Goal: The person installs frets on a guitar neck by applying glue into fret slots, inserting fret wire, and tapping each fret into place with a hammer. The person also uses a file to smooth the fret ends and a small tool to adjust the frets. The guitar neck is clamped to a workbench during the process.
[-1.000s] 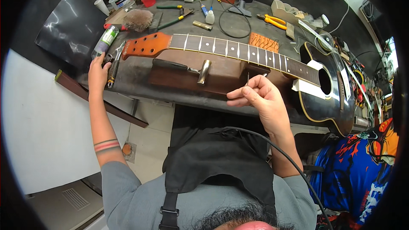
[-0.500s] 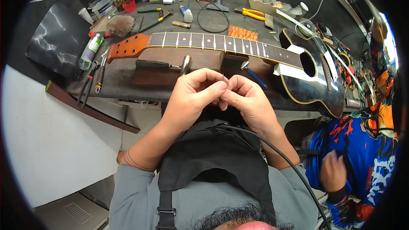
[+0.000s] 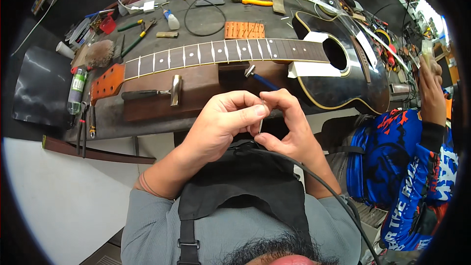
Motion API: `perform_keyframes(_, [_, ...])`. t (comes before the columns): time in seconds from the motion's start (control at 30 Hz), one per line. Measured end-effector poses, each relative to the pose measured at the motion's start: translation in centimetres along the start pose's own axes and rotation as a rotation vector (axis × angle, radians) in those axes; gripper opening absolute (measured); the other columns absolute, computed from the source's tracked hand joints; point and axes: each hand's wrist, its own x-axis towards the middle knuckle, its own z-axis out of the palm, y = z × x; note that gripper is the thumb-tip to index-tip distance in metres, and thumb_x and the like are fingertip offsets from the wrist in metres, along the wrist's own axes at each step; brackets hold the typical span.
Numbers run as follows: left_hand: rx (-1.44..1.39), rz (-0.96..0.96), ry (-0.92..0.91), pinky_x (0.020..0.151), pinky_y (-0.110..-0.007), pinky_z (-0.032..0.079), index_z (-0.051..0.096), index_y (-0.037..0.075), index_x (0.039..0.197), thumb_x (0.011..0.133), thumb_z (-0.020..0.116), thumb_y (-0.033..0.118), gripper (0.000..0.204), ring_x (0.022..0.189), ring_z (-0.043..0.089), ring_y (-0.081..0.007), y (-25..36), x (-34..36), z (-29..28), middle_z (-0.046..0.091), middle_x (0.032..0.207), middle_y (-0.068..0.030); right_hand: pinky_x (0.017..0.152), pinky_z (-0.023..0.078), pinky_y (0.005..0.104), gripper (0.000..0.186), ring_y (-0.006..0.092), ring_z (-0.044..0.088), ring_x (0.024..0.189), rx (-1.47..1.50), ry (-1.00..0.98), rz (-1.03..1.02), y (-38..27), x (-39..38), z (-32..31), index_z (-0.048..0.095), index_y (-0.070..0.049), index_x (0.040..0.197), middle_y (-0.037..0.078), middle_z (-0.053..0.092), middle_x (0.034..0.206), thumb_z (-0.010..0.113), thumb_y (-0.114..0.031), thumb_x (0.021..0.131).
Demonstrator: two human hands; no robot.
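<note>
My left hand [image 3: 213, 125] is closed, its thumb and fingers pinching a short, thin metal strip [image 3: 261, 125] that resembles fret wire. On the other side, my right hand [image 3: 294, 127] has its index finger by the strip's upper end and its thumb by the lower end, spanning it. Both hands are above my apron, in front of the bench edge. Beyond them lies a guitar with a black body [image 3: 338, 87] and a dark fretboard [image 3: 196, 55]. A hammer with a metal head [image 3: 176, 91] and a small blue-handled hammer [image 3: 265, 82] rest just below its neck.
An orange-brown slotted block [image 3: 244, 30] holding thin pieces lies behind the neck. Yellow-handled pliers [image 3: 257, 0], green-handled cutters [image 3: 140, 37], a brush [image 3: 100, 53] and a bottle [image 3: 76, 93] are around the bench. At right, a co-worker's hand [image 3: 431, 83] holds something unclear.
My view has shifted, so the bench appears farther left and tilted. My right thumb has moved down from its index finger, exposing the strip. The co-worker's hand has risen to the bench.
</note>
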Motion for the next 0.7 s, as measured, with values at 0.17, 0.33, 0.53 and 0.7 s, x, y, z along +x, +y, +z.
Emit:
perform_keyframes(0.17, [-0.029,-0.048,-0.013,0.082,-0.031,0.058,0.075,0.002,0.11,0.11,0.078,0.017,0.015,0.086,0.069,-0.0124,-0.2,1.6,0.7,0.073,0.095,-0.0045,0.097,0.055,0.0404,0.087,0.027,0.07,0.105,0.033,0.048,-0.037,1.3,-0.3,-1.4,0.055,-0.004,0.157,0.012,0.07,0.114,0.098,-0.011,0.081])
perform_keyframes(0.33, [-0.036,-0.068,-0.01,0.082,-0.031,0.058,0.074,0.002,0.111,0.11,0.078,0.018,0.016,0.087,0.069,-0.0128,0.0,2.9,1.3,0.072,0.096,-0.0045,0.092,0.057,0.0408,0.082,0.0271,0.071,0.101,-0.016,0.068,-0.078,2.0,0.3,-2.8,0.058,-0.002,0.153,0.013,0.07,0.114,0.098,-0.011,0.082])
perform_keyframes(0.53, [-0.084,-0.081,-0.035,0.082,-0.031,0.058,0.073,0.003,0.109,0.111,0.077,0.018,0.016,0.088,0.069,-0.0137,0.1,4.0,1.6,0.072,0.096,-0.0053,0.092,0.056,0.0399,0.079,0.026,0.069,0.098,-0.011,0.078,-0.035,2.0,1.0,-3.7,0.062,-0.002,0.148,0.012,0.07,0.111,0.099,-0.013,0.08])
perform_keyframes(0.7, [-0.167,-0.079,-0.153,0.082,-0.032,0.059,0.074,0.002,0.115,0.115,0.073,0.019,0.018,0.09,0.071,-0.0147,-0.8,4.7,0.4,0.074,0.099,-0.007,0.089,0.053,0.0374,0.076,0.0228,0.064,0.093,0.043,0.037,-0.035,2.3,1.8,-4.5,0.063,-0.002,0.142,0.01,0.067,0.109,0.099,-0.014,0.076])
